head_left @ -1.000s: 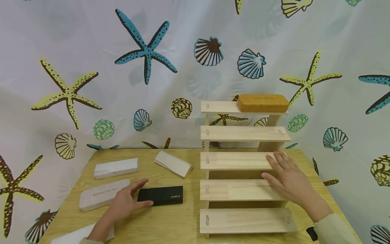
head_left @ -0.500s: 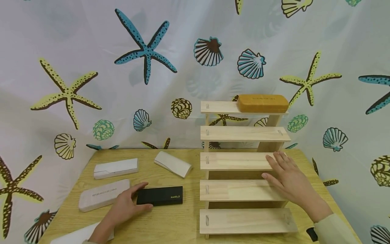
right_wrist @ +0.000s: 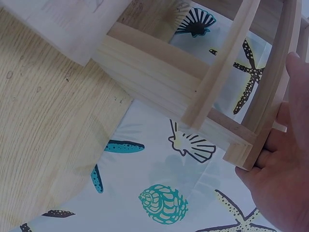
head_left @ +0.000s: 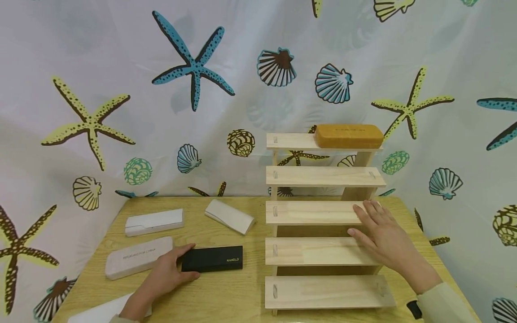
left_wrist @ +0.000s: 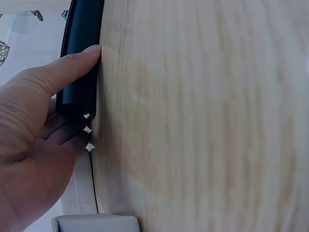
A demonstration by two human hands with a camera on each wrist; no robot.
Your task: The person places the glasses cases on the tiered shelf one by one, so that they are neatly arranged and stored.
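Note:
A black glasses case (head_left: 212, 259) with small gold lettering lies on the table. My left hand (head_left: 164, 273) grips its left end, thumb along the near side and fingers on the far side. In the left wrist view the thumb presses the dark case (left_wrist: 83, 34), and the fingertips sit partly hidden by its end. My right hand (head_left: 383, 233) holds the right end of the middle step of a wooden tiered rack (head_left: 315, 212). The right wrist view shows its fingers at the board's end (right_wrist: 248, 159). An orange glasses case (head_left: 349, 136) stands on the top step.
Left of the black case lie a white flap case (head_left: 154, 222), a pale lettered case (head_left: 137, 258) and another white case (head_left: 102, 310), partly behind the left forearm. A cream case (head_left: 229, 217) rests farther back. A shell-patterned curtain (head_left: 133, 54) encloses the table (head_left: 226, 296).
My left fingers and thumb have closed in slightly round the black case's left end. The right hand and the rack look unmoved.

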